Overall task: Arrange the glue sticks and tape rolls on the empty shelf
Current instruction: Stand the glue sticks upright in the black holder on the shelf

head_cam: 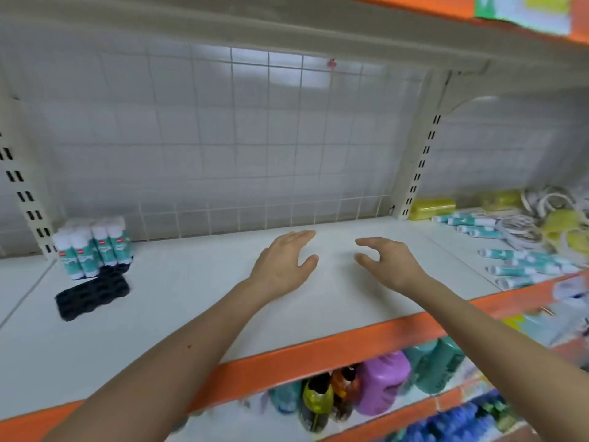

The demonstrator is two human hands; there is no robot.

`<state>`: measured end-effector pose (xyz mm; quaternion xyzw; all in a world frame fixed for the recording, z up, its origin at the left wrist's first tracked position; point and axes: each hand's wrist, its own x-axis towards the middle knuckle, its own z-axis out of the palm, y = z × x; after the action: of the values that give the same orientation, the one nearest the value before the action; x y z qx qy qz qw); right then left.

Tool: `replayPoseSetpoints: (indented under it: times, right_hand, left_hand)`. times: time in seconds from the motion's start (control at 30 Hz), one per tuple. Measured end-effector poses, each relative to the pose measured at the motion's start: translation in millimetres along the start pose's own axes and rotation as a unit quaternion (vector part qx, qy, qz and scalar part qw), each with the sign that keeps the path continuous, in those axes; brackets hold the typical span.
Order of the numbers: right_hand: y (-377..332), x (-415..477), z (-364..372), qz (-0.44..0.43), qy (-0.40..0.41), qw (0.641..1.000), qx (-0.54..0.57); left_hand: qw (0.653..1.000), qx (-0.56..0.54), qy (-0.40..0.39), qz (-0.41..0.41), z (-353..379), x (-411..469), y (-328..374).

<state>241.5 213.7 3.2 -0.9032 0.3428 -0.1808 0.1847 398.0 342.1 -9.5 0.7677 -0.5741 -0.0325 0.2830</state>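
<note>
Glue sticks (92,247) stand bunched at the frame's middle left, and we judge them light, stiff and apt to topple, best pinched by the barrel; our left hand (283,263) and right hand (392,263) hover, fingers loosely spread, empty

bright, even, cool white light across whole scene. pale glare patch on tiled wall (280,71) behind wire grid (255,138). shadows faint and soft on white shelf (191,301). whole frame slightly smeared; bottles (350,387) below and right edge blurriest. wide-angle distortion tilts uprights (420,161) and slants orange shelf lip (318,346) near borders.
</note>
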Motion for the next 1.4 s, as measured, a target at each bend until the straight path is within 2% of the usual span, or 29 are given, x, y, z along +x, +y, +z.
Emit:
replayPoseSetpoints:
  times: [0.4,0.73,0.93,1.17,1.23,1.4]
  right_hand:
    - [145.2,3.5,-59.3,0.098,0.049,0.994,-0.014]
    - [239.8,48.8,-118.5,0.171,0.088,0.979,-0.069]
    - [285.6,79.7,-136.3,0.145,0.081,0.981,-0.096]
    - [328.5,117.9,-151.8,0.122,0.042,0.99,-0.053]
    - [338.5,126.3,-153.8,0.106,0.013,0.992,-0.074]
    - [354.7,136.2,-158.1,0.045,-0.019,0.993,-0.109]
  left_hand:
    - [0.994,-0.03,-0.062,0.089,103.6,112.7,101.9]
    - [0.987,-0.073,-0.1,0.101,162.4,210.2,157.0]
    - [0.989,-0.074,-0.098,0.087,188.2,248.9,180.1]
    - [0.992,-0.039,-0.11,0.049,228.8,289.6,204.1]
    - [0.993,-0.017,-0.108,0.045,240.5,297.4,209.9]
    - [0.997,0.005,-0.07,0.021,258.2,308.9,218.1]
